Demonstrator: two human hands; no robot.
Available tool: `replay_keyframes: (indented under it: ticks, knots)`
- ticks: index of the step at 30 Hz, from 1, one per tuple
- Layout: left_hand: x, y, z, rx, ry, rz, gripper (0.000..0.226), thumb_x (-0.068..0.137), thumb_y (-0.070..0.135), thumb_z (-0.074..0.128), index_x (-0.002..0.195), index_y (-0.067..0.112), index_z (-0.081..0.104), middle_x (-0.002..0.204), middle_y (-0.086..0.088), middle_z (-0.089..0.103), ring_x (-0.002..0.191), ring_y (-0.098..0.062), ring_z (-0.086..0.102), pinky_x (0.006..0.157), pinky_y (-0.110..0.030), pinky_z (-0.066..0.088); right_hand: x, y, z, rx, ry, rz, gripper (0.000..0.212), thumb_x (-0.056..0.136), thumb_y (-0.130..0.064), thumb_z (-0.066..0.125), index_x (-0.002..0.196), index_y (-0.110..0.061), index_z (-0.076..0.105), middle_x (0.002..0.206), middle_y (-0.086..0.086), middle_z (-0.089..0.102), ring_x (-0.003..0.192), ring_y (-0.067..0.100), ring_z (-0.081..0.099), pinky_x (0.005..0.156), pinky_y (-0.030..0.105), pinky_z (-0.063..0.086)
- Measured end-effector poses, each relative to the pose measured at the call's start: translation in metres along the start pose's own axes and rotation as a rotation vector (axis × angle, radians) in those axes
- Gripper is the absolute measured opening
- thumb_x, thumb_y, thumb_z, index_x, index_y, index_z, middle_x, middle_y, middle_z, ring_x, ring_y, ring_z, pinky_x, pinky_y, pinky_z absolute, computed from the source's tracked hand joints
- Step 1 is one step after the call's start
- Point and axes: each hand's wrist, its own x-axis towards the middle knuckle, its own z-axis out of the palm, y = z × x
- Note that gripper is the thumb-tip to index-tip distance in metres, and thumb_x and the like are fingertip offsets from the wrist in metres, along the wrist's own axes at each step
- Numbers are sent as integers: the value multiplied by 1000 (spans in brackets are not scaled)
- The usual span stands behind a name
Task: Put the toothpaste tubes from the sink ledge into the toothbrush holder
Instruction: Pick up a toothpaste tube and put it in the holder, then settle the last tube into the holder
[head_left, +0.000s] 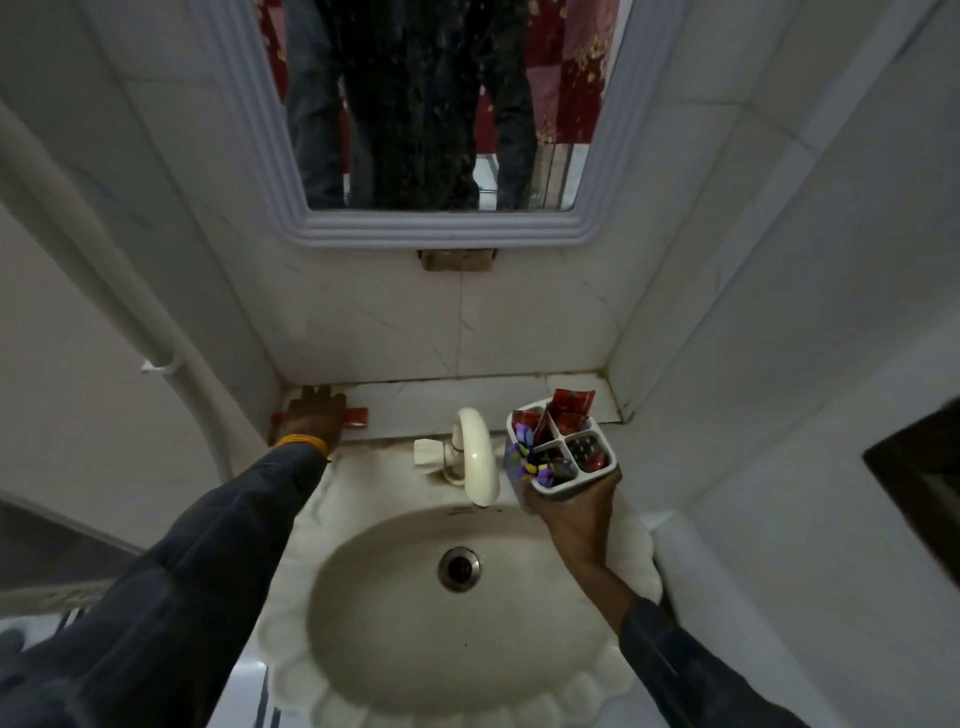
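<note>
Toothpaste tube (357, 417) — red, lies flat on the tiled ledge (467, 395) behind the sink (395, 613), far left, mostly covered by the left hand (313, 418). Left fingers press down over it; a closed grip can't be told. White four-compartment toothbrush holder (563, 452) held above the sink's right rim — right hand (574, 512) wrapped around its base. Red tubes (571, 410) stand in its back compartments, purple-yellow toothbrushes (535, 462) in the front-left one. Cream faucet (475, 457) sits between the hands.

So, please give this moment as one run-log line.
left hand: on red tube, ledge | right hand: holds holder | tubes inside: some
</note>
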Motion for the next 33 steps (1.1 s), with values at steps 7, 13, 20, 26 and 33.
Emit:
replay_keyframes:
  ticks: [7, 13, 20, 26, 33]
  knots:
    - [-6, 3, 0, -102, 143, 31, 46, 101, 30, 45, 143, 13, 43, 142, -19, 50, 128, -38, 49, 109, -43, 39, 0, 3, -1, 39, -16, -26, 108, 56, 6, 102, 138, -20, 38, 132, -17, 60, 112, -22, 62, 90, 3, 49]
    - [-25, 31, -86, -512, 414, 83, 25, 90, 28, 65, 107, 10, 59, 93, -17, 68, 83, -36, 67, 77, -42, 58, 2, 9, -1, 40, -15, -26, 110, 55, -1, 104, 142, -20, 39, 136, -5, 64, 117, -16, 63, 92, 6, 51]
    - [-89, 142, -162, -822, 442, 476, 23, 82, 24, 75, 98, 10, 67, 89, 1, 66, 79, -11, 65, 68, -15, 51, 9, 16, -1, -4, -9, -7, 116, 50, -26, 110, 147, -17, 48, 139, 2, 70, 124, 18, 72, 99, 48, 63]
    - [-119, 218, -135, -717, 305, 610, 24, 76, 32, 79, 86, 12, 72, 80, 0, 74, 68, -13, 68, 64, -24, 56, 5, 12, -1, 19, -4, -5, 118, 54, -21, 107, 151, -18, 41, 146, 4, 63, 132, 19, 66, 101, 39, 62]
    - [-122, 261, -95, -457, 357, 580, 10, 81, 23, 68, 84, 14, 70, 91, -6, 67, 79, -24, 62, 63, -27, 35, 6, 22, 3, -46, -52, -13, 132, 53, -67, 97, 157, -12, 37, 150, 4, 57, 137, 17, 58, 103, 2, 44]
